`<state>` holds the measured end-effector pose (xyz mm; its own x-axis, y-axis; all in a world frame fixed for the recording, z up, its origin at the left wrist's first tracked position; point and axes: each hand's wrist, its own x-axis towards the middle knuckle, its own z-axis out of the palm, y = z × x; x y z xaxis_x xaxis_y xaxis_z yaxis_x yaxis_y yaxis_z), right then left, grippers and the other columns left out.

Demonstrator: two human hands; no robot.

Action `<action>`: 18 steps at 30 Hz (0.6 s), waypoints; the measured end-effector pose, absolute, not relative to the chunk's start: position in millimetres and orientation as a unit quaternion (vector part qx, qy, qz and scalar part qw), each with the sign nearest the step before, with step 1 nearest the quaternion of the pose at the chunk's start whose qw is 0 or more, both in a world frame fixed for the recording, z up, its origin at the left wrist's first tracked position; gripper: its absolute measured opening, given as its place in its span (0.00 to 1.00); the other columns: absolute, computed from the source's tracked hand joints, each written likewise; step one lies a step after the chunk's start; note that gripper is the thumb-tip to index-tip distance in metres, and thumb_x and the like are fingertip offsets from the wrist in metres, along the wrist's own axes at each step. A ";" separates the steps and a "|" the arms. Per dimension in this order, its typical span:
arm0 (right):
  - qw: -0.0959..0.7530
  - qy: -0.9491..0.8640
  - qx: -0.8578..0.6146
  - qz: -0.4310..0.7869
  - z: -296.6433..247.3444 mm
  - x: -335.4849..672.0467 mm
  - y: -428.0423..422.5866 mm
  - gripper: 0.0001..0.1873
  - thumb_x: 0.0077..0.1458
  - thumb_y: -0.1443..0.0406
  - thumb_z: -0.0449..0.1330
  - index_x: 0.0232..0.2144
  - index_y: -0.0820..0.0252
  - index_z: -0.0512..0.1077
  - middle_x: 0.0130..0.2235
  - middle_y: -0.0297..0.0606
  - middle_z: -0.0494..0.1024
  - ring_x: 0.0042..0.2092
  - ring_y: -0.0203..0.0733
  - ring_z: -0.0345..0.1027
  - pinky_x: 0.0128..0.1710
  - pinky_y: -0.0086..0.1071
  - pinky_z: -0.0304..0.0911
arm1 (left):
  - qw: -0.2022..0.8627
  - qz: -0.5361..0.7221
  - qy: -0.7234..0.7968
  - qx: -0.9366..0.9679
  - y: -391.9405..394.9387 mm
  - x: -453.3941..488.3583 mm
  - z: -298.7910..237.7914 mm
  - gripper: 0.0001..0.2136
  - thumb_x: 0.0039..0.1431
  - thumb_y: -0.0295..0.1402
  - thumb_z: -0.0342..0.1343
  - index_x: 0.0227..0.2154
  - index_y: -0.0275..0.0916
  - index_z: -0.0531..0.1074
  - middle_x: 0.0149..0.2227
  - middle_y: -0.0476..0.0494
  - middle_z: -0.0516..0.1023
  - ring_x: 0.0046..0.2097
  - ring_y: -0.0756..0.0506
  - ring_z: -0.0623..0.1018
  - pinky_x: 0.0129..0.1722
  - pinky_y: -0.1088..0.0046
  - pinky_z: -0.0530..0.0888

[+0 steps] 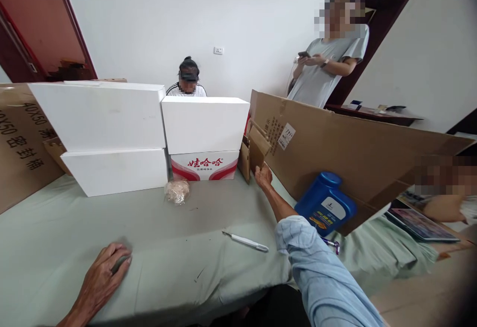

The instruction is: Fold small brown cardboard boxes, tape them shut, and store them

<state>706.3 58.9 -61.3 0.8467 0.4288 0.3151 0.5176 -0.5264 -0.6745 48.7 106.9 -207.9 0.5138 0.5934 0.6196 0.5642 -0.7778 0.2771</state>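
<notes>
My right hand (263, 175) reaches far across the table and grips a small brown cardboard piece (258, 150) that stands beside a red-and-white printed carton (204, 167). My left hand (106, 273) rests near the front left of the table on the pale green cloth (167, 247), its fingers curled over a small dark object that I cannot make out. A white pen-like tool (246, 241) lies on the cloth between my arms.
Three white boxes (97, 116) are stacked at the back. A large cardboard sheet (354, 148) leans at the right with a blue jug (325, 204) against it. A plastic-wrapped bundle (177, 191) lies mid-table. One person sits behind the boxes, another stands holding a phone, and a third is at the right edge.
</notes>
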 end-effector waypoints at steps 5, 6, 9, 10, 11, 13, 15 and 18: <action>0.367 -0.334 -0.868 -0.031 -84.6 696.3 77.1 0.21 0.71 0.55 0.65 0.59 0.59 0.75 0.59 0.45 0.78 0.56 0.50 0.76 0.56 0.51 0.76 | 0.026 0.363 0.330 0.871 106.1 48.9 -204.4 0.16 0.73 0.49 0.54 0.39 0.46 0.83 0.44 0.43 0.84 0.45 0.42 0.84 0.45 0.68 0.82; 0.363 -0.340 -0.867 -0.031 -86.9 695.5 78.0 0.21 0.71 0.55 0.65 0.59 0.59 0.75 0.59 0.45 0.78 0.56 0.50 0.76 0.57 0.51 0.76 | 0.028 0.363 0.332 0.870 105.8 49.1 -203.4 0.17 0.73 0.49 0.54 0.38 0.46 0.83 0.44 0.43 0.84 0.45 0.42 0.84 0.44 0.69 0.82; 0.355 -0.345 -0.868 -0.036 -87.7 696.3 76.0 0.22 0.71 0.55 0.65 0.60 0.59 0.74 0.60 0.45 0.77 0.57 0.51 0.76 0.57 0.51 0.75 | 0.039 0.356 0.345 0.868 104.7 50.1 -201.1 0.18 0.73 0.50 0.53 0.38 0.46 0.82 0.43 0.43 0.84 0.45 0.41 0.84 0.44 0.68 0.82; 0.353 -0.345 -0.869 -0.038 -86.9 696.8 74.3 0.22 0.71 0.55 0.65 0.60 0.59 0.74 0.60 0.45 0.77 0.57 0.51 0.76 0.57 0.52 0.75 | 0.043 0.352 0.351 0.867 104.4 50.4 -200.8 0.18 0.72 0.51 0.53 0.38 0.47 0.82 0.44 0.43 0.84 0.45 0.41 0.84 0.44 0.67 0.82; 0.351 -0.346 -0.869 -0.039 -86.1 697.1 72.4 0.21 0.71 0.55 0.65 0.60 0.59 0.74 0.60 0.45 0.77 0.57 0.51 0.76 0.58 0.52 0.75 | 0.047 0.348 0.357 0.866 104.0 50.7 -200.7 0.19 0.72 0.51 0.53 0.37 0.47 0.82 0.44 0.43 0.84 0.45 0.40 0.84 0.45 0.67 0.83; 0.348 -0.354 -0.867 -0.039 -85.5 696.2 68.5 0.21 0.71 0.55 0.65 0.59 0.59 0.75 0.60 0.45 0.78 0.57 0.51 0.76 0.58 0.52 0.75 | 0.052 0.341 0.368 0.863 103.4 51.2 -201.1 0.19 0.72 0.52 0.52 0.37 0.47 0.83 0.44 0.42 0.84 0.46 0.40 0.84 0.45 0.66 0.83; 0.346 -0.365 -0.863 -0.036 -86.7 694.2 64.4 0.21 0.71 0.55 0.65 0.59 0.59 0.75 0.60 0.45 0.78 0.57 0.51 0.76 0.58 0.52 0.75 | 0.056 0.340 0.372 0.862 103.1 51.6 -201.3 0.19 0.72 0.52 0.52 0.37 0.47 0.83 0.44 0.42 0.84 0.46 0.40 0.84 0.45 0.66 0.83; 0.348 -0.369 -0.861 -0.034 -90.9 691.5 56.7 0.22 0.71 0.55 0.65 0.61 0.59 0.74 0.60 0.45 0.77 0.58 0.51 0.75 0.58 0.52 0.74 | 0.057 0.347 0.369 0.860 103.1 52.4 -200.2 0.18 0.71 0.50 0.53 0.36 0.46 0.83 0.44 0.42 0.84 0.46 0.40 0.84 0.45 0.66 0.83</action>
<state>691.5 56.7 -90.9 0.7247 0.6124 0.3159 0.6599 -0.4849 -0.5739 52.4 103.1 -200.2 0.4873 0.6737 0.5556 0.5950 -0.7218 0.3535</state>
